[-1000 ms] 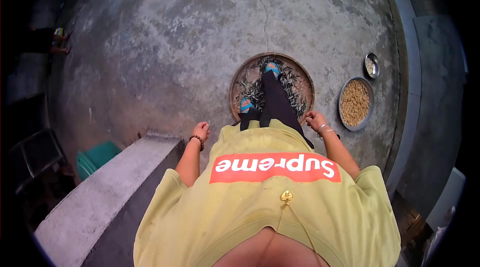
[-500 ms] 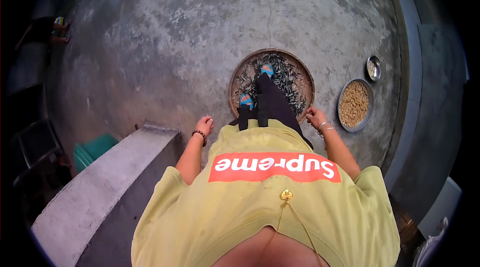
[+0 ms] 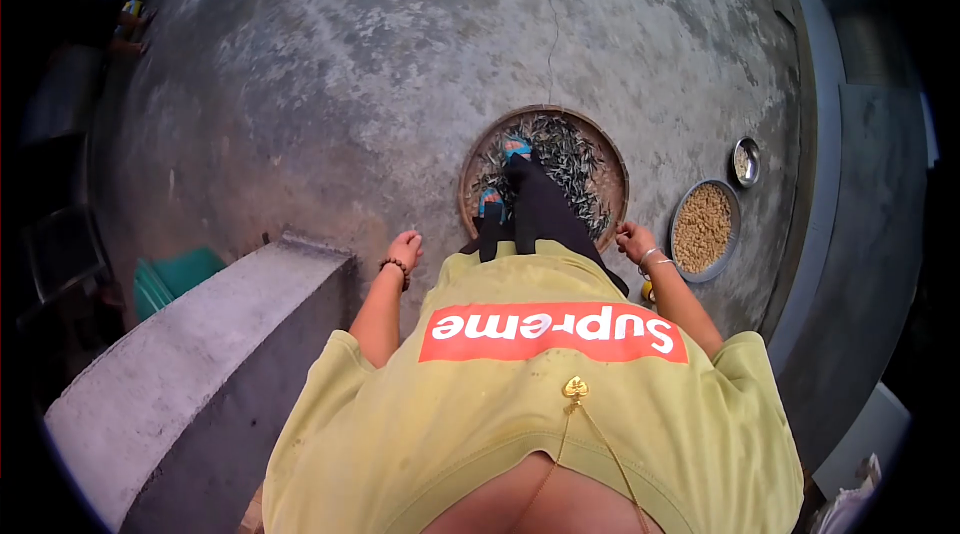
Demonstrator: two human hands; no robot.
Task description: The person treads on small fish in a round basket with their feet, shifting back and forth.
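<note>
My left hand (image 3: pixel 405 249), with a beaded bracelet, hangs at my side with its fingers loosely curled and nothing visible in it. On the other side, my right hand (image 3: pixel 633 241), with bangles on the wrist, is also curled; no object shows in it. It appears near the rim of a round, shallow woven tray (image 3: pixel 621 174), which lies on the floor. Dark, slender pieces (image 3: pixel 570 159), too small to name, are spread in the tray. My feet, in blue sandals (image 3: pixel 518 148), appear within its rim.
At right stand a metal basin (image 3: pixel 738 224) of tan pieces and a smaller metal bowl (image 3: pixel 746 163). A concrete ledge (image 3: pixel 200 344) runs along the left, with a green container (image 3: pixel 180 279) behind it. Part of a person (image 3: pixel 128 34) shows at far left.
My right foot has shifted left within the tray's outline. The view has moved slightly, and a small yellow object now shows beside my right forearm. Both hands stay nearly still.
</note>
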